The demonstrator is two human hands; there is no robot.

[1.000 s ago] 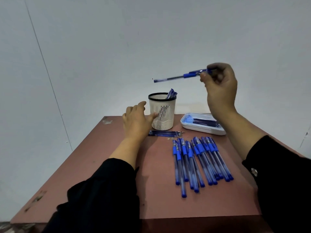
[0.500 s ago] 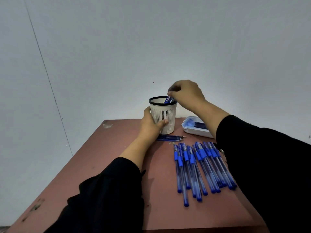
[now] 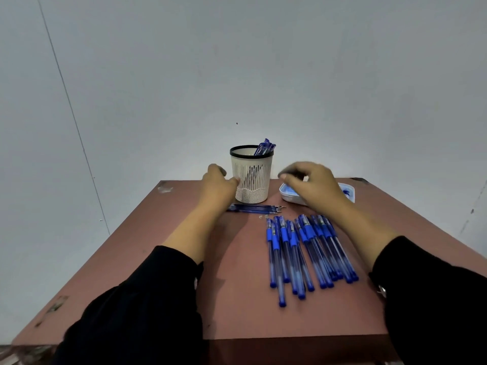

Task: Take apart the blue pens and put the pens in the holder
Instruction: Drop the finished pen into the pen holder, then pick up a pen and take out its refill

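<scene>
A white mesh holder (image 3: 252,177) with a black rim stands at the back of the table, with blue pen barrels (image 3: 264,147) sticking out of it. My left hand (image 3: 217,188) rests against the holder's left side, thumb touching its wall. My right hand (image 3: 311,187) hovers empty to the right of the holder, blurred, fingers loosely curled, above a white tray. A row of several blue pens (image 3: 305,251) lies in front of it. Thin blue refills (image 3: 254,208) lie just in front of the holder.
The white tray (image 3: 349,192) at the back right holds small blue parts. The reddish-brown table (image 3: 237,299) ends at a front edge near my sleeves. A pale wall rises right behind the table.
My right hand let go of the pen barrel in the holder and came down to the right, over the tray. My left hand stays at the holder.
</scene>
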